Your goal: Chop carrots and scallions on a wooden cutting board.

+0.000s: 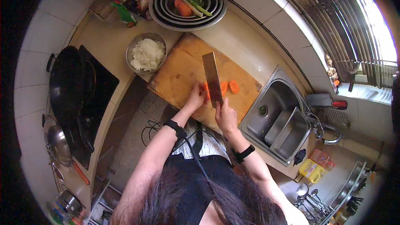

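My right hand [226, 116] grips the handle of a cleaver [212, 78], its broad blade over the wooden cutting board [178, 72]. Against the blade's left side, my left hand [197, 96] holds a piece of carrot [205, 90], partly hidden by fingers and blade. To the right of the blade lie carrot slices [233, 87] on the board. A metal bowl of cooked rice [147, 54] stands by the board's upper left edge. Behind the board, nested metal bowls [156, 12] hold a carrot piece [183, 7] and green stalks [198, 6].
At the right is a steel sink [271, 100] with a metal tray [282, 131] inside. A black wok [67, 81] and a lidded pan [57, 140] sit at the left by the black stove [104, 81]. A yellow bottle [311, 171] stands past the sink.
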The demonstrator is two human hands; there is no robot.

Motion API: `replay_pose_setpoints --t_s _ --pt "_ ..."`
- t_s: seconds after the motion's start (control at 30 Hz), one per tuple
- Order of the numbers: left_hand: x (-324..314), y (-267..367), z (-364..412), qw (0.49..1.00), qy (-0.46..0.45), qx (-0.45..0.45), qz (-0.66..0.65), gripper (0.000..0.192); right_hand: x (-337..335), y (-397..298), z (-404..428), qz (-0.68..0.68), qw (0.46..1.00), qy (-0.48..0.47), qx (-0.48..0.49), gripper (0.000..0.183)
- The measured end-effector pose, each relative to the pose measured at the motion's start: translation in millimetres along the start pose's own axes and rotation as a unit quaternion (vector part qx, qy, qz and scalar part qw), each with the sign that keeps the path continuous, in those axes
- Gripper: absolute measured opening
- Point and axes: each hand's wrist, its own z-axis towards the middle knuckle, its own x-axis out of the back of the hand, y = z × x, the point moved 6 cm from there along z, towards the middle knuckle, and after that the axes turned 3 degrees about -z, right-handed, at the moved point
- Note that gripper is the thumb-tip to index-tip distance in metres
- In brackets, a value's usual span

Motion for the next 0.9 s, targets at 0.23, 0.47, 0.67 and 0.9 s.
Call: replay_pose_setpoints --t_s 0.23,0.47,0.67,0.9 --pt "-0.8 0.6 -2.4 1.000 0.000 0.023 0.005 0.026 -2.1 -2.2 -3.4 -0.030 0.999 -0.036 0.003 0.021" --pt "-1.8 2.0 -5.1 0.996 0.016 0.010 0.085 0.032 1.9 -3.8 -0.8 -0.026 0.996 -0.076 -0.024 0.023" --pt "3.6 -11.3 0.4 0.997 0.015 -0.005 0.081 0.030 -12.3 3.9 12.3 -0.013 0.998 -0.059 0.006 0.024" --pt "0.9 -11.3 1.0 1.000 0.022 0.004 0.019 0.025 -13.0 1.6 21.1 0.037 0.999 0.014 0.010 0.023"
